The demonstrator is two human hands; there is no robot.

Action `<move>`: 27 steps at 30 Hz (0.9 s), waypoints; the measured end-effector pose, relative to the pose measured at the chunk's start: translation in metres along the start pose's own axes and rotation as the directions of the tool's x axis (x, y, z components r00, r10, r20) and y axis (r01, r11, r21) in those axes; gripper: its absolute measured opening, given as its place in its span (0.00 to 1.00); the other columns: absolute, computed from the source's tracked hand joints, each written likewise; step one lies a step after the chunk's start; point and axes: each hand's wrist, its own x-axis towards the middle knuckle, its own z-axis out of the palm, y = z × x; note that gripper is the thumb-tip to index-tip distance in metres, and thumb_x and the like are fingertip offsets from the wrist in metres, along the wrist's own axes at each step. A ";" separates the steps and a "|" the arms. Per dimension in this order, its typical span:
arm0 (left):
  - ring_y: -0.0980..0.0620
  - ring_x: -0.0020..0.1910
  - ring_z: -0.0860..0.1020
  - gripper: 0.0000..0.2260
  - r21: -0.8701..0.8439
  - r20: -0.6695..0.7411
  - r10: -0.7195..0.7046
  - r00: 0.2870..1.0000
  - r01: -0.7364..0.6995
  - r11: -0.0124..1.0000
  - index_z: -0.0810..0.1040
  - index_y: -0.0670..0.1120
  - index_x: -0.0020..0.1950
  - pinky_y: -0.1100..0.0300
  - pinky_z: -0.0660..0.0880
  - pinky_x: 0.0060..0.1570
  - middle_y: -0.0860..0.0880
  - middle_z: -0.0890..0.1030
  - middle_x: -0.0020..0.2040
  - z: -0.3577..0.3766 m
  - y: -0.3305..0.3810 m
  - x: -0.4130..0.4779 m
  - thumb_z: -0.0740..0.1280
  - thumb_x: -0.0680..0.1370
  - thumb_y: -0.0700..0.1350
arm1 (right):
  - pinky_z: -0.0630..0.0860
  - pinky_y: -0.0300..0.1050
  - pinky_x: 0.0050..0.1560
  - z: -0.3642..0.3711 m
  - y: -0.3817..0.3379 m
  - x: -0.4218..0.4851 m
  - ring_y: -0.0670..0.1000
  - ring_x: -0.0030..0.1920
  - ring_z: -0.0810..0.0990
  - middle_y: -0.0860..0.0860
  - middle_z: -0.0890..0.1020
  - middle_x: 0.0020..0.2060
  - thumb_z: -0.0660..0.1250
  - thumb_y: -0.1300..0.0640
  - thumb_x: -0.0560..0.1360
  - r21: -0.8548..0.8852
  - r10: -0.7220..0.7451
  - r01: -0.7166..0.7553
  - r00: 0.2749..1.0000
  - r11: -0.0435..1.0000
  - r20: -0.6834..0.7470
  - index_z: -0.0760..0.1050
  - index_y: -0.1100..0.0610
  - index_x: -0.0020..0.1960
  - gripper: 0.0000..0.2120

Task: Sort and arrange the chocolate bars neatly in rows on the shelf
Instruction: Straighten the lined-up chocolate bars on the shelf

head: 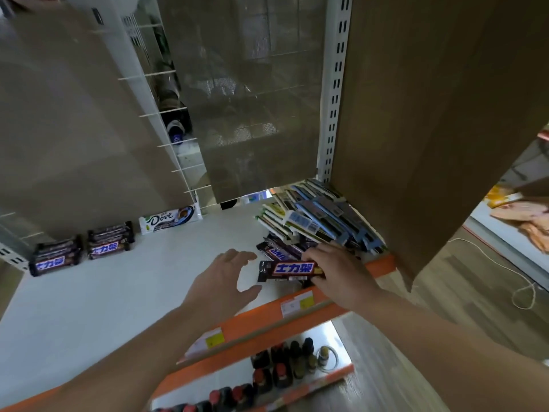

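Head view: right hand [338,275] pinched on chocolate bar [292,270] at its right end, long axis running leftward toward left hand [221,282], fingers spread, empty, just beside bar's free end.

Right hand [338,272] grips dark chocolate bar [289,270] at shelf [124,292] front edge; left hand [221,281] spread open beside it. Jumbled pile [315,224] behind; two stacks [83,248] far left.
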 end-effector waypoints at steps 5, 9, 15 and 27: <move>0.50 0.58 0.72 0.22 0.063 -0.126 0.182 0.975 -0.175 0.982 0.71 0.54 0.67 0.52 0.74 0.52 0.53 0.75 0.60 0.000 -0.007 0.010 0.68 0.74 0.55 | 0.73 0.48 0.57 0.006 -0.022 0.017 0.49 0.60 0.70 0.46 0.76 0.58 0.72 0.56 0.72 0.040 -0.122 0.125 0.991 0.991 -0.063 0.74 0.50 0.62 0.20; 0.47 0.54 0.74 0.17 0.046 -0.229 0.182 0.956 -0.176 0.983 0.77 0.51 0.61 0.51 0.75 0.49 0.50 0.77 0.55 0.006 -0.033 0.013 0.71 0.73 0.49 | 0.70 0.47 0.54 0.018 -0.030 0.040 0.52 0.56 0.72 0.49 0.79 0.53 0.72 0.59 0.70 0.010 -0.183 0.185 0.978 0.983 -0.103 0.76 0.52 0.59 0.17; 0.47 0.53 0.74 0.18 0.080 -0.266 0.190 0.945 -0.175 0.981 0.76 0.49 0.62 0.46 0.75 0.48 0.48 0.77 0.54 0.008 -0.075 0.025 0.71 0.72 0.49 | 0.62 0.40 0.46 0.033 -0.036 0.079 0.52 0.51 0.73 0.51 0.79 0.48 0.71 0.61 0.70 -0.046 -0.324 0.321 0.938 0.946 -0.121 0.77 0.54 0.54 0.13; 0.46 0.50 0.73 0.15 0.260 -0.463 0.246 0.851 -0.135 0.956 0.79 0.49 0.57 0.54 0.71 0.39 0.50 0.79 0.49 0.005 -0.134 0.062 0.70 0.72 0.50 | 0.63 0.42 0.49 0.048 -0.060 0.153 0.48 0.50 0.67 0.45 0.68 0.46 0.71 0.58 0.70 -0.172 -0.398 0.381 0.915 0.908 -0.074 0.75 0.54 0.60 0.19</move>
